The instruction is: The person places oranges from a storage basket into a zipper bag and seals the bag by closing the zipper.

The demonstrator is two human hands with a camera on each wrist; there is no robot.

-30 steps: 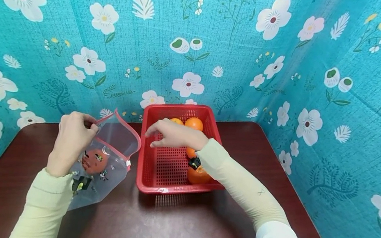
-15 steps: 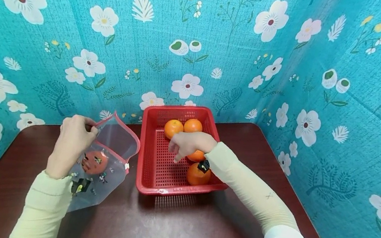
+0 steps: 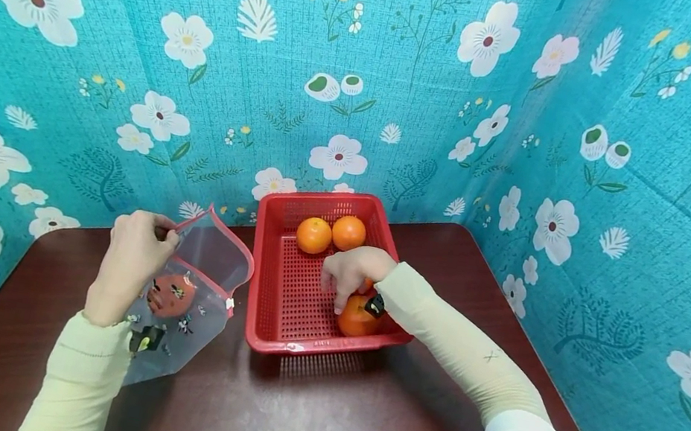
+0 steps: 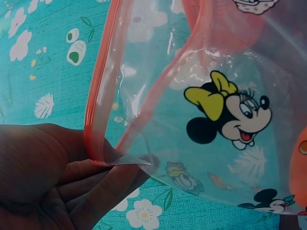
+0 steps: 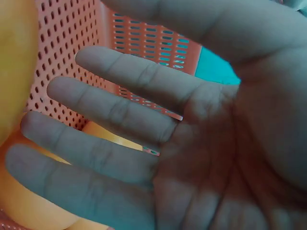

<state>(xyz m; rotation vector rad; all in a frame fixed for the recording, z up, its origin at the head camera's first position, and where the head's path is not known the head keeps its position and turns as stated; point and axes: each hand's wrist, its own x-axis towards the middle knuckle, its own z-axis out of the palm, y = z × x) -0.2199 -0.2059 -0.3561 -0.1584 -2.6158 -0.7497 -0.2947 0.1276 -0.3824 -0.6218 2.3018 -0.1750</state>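
Note:
My left hand pinches the upper left corner of a clear zip bag with a pink-red zip edge. The bag's mouth gapes, and an orange shows low inside it. In the left wrist view, thumb and fingers clasp the bag's corner beside a printed cartoon mouse. My right hand is inside the red basket, over the near right orange, mostly covering another orange behind it. The right wrist view shows that hand with fingers spread and nothing in the palm; contact cannot be told.
The red perforated basket stands at the middle back of a dark brown table. Two oranges lie at its far end, a left one and a right one. A blue flowered cloth hangs behind and at the sides.
My right hand has moved from the basket's left side rightward and down to the near right oranges. The left hand keeps its grip on the bag, almost unmoved.

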